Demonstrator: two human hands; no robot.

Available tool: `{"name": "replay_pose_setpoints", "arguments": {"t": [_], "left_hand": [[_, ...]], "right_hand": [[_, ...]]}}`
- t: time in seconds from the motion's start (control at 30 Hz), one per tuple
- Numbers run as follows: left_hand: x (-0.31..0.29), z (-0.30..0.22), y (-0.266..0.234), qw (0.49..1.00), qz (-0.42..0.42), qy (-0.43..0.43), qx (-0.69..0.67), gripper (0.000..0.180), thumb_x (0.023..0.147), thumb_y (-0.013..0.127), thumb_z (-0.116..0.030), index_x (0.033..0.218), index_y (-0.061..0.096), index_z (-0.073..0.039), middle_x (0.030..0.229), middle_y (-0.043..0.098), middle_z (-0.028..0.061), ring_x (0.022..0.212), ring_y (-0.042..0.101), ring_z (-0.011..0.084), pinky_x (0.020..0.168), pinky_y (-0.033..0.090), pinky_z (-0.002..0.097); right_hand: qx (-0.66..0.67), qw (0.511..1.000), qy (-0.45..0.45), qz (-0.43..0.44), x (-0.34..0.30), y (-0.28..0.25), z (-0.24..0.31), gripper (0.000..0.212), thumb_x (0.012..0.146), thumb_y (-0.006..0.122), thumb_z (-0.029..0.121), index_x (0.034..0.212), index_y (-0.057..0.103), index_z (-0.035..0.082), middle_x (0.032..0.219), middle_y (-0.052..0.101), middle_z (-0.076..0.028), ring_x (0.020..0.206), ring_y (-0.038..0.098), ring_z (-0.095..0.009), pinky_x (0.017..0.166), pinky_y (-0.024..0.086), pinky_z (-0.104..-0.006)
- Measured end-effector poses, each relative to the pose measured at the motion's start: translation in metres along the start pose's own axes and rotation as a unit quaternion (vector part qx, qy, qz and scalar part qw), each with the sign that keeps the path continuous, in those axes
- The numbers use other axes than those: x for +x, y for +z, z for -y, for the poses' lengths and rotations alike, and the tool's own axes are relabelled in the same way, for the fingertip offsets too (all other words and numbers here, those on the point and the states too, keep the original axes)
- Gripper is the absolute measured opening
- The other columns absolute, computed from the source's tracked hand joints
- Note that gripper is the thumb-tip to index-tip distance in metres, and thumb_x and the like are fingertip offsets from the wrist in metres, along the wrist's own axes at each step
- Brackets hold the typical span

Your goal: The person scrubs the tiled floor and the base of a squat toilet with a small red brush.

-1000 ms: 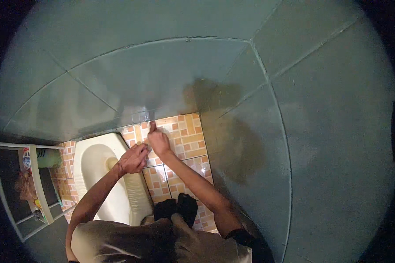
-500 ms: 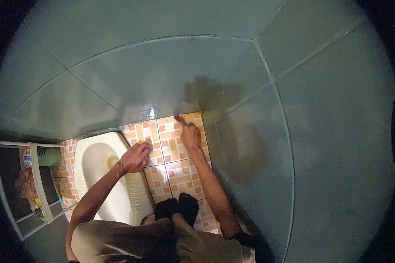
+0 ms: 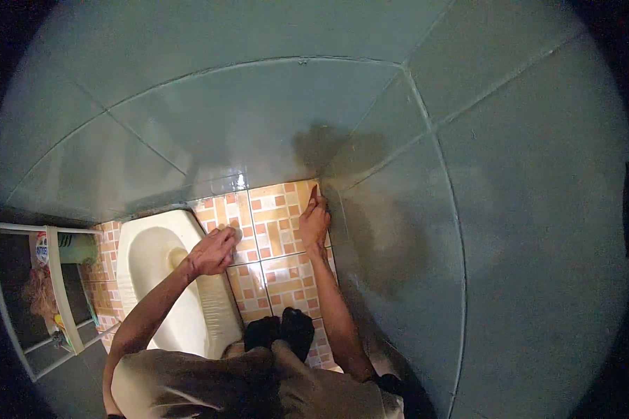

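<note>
At the left edge of my head view, a white-framed rack (image 3: 66, 293) holds a green pack (image 3: 77, 249) with a pale label and, nearer me, a crumpled brownish bundle (image 3: 40, 290); what the pack contains I cannot tell. Right of the rack lies the cream squat toilet (image 3: 217, 307), its ribbed side toward the feet. The left forearm (image 3: 150, 311) crosses its bowl, so I cannot make out what is in there, and the beige clothing (image 3: 189, 387) covers its near end.

The left hand (image 3: 215, 251) hovers by the toilet's right rim, fingers loosely curled; I cannot see whether anything is inside them. The right hand (image 3: 315, 222) has its index finger extended and the others folded; I cannot tell if it pinches something. That finger points into the far right corner, where the patterned floor tiles (image 3: 276, 209) meet the grey-green walls (image 3: 258, 119). The tiles lie between the toilet and the right-hand wall, shiny near the far edge, with two dark-covered feet (image 3: 297, 332) on them.
</note>
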State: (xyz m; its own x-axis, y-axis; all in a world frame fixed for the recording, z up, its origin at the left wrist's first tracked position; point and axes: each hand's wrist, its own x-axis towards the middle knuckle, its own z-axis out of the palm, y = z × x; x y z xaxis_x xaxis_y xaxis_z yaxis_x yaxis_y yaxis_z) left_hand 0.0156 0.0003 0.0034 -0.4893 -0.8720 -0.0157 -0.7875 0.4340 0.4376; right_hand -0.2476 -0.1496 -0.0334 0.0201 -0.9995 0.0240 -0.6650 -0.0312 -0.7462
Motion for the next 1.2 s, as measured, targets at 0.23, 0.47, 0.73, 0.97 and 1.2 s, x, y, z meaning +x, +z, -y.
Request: {"name": "replay_pose_setpoints", "arguments": {"t": [0.23, 0.47, 0.73, 0.97, 1.2], "left_hand": [[0.0, -0.002, -0.004, 1.0, 0.0, -0.004, -0.015, 0.038, 0.079, 0.058, -0.014, 0.113, 0.053, 0.003, 0.117, 0.05, 0.0214, 0.109, 0.053, 0.0393, 0.099, 0.043, 0.0493], [-0.001, 0.001, 0.0, 0.999, -0.027, 0.011, -0.016, 0.037, 0.078, 0.058, -0.013, 0.111, 0.053, 0.002, 0.113, 0.05, 0.0206, 0.099, 0.054, 0.0383, 0.089, 0.044, 0.0501], [-0.001, -0.001, -0.001, 0.999, -0.03, 0.009, -0.02, 0.037, 0.075, 0.059, -0.011, 0.109, 0.054, 0.002, 0.109, 0.05, 0.0194, 0.097, 0.054, 0.0373, 0.088, 0.045, 0.0492], [0.005, -0.005, -0.009, 0.999, -0.009, 0.007, -0.03, 0.031, 0.079, 0.056, -0.01, 0.107, 0.053, 0.002, 0.115, 0.051, 0.0233, 0.102, 0.053, 0.0414, 0.09, 0.044, 0.0491], [0.004, -0.004, -0.005, 1.0, -0.022, 0.008, -0.016, 0.043, 0.074, 0.057, -0.01, 0.115, 0.053, 0.002, 0.115, 0.051, 0.02, 0.101, 0.054, 0.038, 0.091, 0.045, 0.0478]], "right_hand": [[-0.185, 0.982, -0.017, 0.037, 0.009, -0.007, 0.009, 0.031, 0.1, 0.05, 0.013, 0.127, 0.062, 0.003, 0.075, 0.068, -0.023, 0.075, 0.067, -0.046, 0.064, 0.054, -0.0513], [-0.118, 0.988, -0.089, -0.039, -0.004, -0.007, 0.005, 0.026, 0.097, 0.054, 0.011, 0.118, 0.064, -0.001, 0.082, 0.067, -0.027, 0.071, 0.068, -0.041, 0.061, 0.052, -0.0481], [0.589, 0.695, 0.4, 0.099, -0.014, 0.007, -0.01, 0.016, 0.105, 0.05, 0.024, 0.104, 0.053, 0.008, 0.08, 0.061, -0.005, 0.069, 0.058, -0.015, 0.062, 0.05, -0.0323], [0.561, 0.742, 0.365, 0.042, 0.015, 0.03, -0.018, 0.024, 0.107, 0.047, 0.029, 0.112, 0.05, 0.007, 0.079, 0.06, -0.007, 0.058, 0.054, -0.016, 0.049, 0.045, -0.0295], [0.562, 0.745, 0.359, -0.034, 0.037, 0.056, 0.005, 0.042, 0.105, 0.045, 0.048, 0.087, 0.047, 0.01, 0.067, 0.052, -0.003, 0.052, 0.047, -0.012, 0.047, 0.041, -0.0281]]}}
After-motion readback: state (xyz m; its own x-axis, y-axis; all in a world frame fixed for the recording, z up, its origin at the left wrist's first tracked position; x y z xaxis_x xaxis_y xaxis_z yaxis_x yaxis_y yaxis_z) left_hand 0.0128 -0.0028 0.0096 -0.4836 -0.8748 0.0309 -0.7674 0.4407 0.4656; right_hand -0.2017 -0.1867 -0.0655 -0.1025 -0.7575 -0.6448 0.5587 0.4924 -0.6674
